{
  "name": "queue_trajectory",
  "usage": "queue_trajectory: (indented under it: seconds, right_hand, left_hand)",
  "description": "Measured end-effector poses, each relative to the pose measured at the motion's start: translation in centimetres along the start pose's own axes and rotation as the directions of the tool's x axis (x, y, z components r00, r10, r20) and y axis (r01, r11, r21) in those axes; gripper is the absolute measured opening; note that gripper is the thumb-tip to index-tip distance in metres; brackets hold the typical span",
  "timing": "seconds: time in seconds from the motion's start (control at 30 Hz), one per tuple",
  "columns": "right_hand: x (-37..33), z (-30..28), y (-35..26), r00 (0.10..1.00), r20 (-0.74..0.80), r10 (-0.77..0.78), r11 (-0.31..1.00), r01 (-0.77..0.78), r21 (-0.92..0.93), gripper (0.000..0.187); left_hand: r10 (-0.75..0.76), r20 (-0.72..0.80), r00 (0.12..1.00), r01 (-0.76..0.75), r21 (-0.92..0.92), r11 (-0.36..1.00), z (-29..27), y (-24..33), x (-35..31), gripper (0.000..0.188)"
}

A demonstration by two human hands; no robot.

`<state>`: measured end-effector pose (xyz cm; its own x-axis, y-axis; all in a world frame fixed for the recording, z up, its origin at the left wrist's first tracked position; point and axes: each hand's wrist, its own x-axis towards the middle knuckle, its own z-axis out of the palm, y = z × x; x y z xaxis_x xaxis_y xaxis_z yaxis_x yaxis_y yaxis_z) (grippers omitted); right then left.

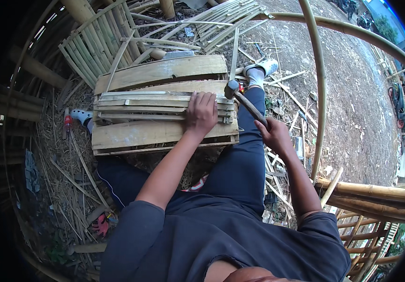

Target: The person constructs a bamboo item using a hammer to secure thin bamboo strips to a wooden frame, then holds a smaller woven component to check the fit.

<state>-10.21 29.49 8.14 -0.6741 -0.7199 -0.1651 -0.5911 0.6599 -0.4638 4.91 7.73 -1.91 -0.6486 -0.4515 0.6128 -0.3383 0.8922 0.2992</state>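
Okay, main risk is my left hand (202, 112): it lies over the bamboo strips (141, 104) near their right ends, and the hammer (248, 104) is close by. A wide swing could catch my knuckles. Hands are apart: right hand (276, 135) is wrapped round the hammer handle, left fingers are bent over the strips; can't tell if they grip or only press. Strips lie side by side across the wooden surface (136, 136), loose-looking, so an off-centre hit would probably skid or fan them. Surface boards are uneven with dark gaps between; a thin piece could tip or drop in. Edges: strip ends sit close to the surface's right edge, and my right leg (251, 155) is just beside it, so a miss there likely lands on the leg. Room: far left is blocked by a slatted bamboo panel (94, 44). To the right, a curved bamboo pole (321, 84) stands past the hammer, limiting a big sideways backswing. Open ground (362, 117) is beyond that pole.
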Motion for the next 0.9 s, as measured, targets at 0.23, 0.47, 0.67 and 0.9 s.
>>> queue_trajectory:
  seconds: [0.23,0.47,0.67,0.9]
  right_hand:
    - [0.1,-3.9,-2.6,0.977,-0.092,-0.193,0.979,0.185,-0.084,0.048]
    - [1.1,-2.3,-1.1,0.991,0.062,-0.114,0.963,0.126,-0.240,0.052]
    - [0.8,-4.2,-3.5,0.968,-0.036,-0.248,0.936,0.230,-0.267,0.047]
    - [1.9,-3.6,-2.1,0.984,0.012,-0.176,0.927,0.170,-0.333,0.055]
  left_hand:
    - [-0.010,0.022,1.000,0.009,0.026,1.000,-0.2,0.2,0.2,0.024]
    - [-0.010,0.002,1.000,0.010,-0.003,1.000,0.9,0.1,0.1,0.019]
    - [-0.028,0.009,1.000,0.028,0.009,1.000,0.2,0.0,-0.1,0.012]
    - [-0.008,-0.022,1.000,0.008,0.019,1.000,0.7,-0.1,-0.1,0.011]
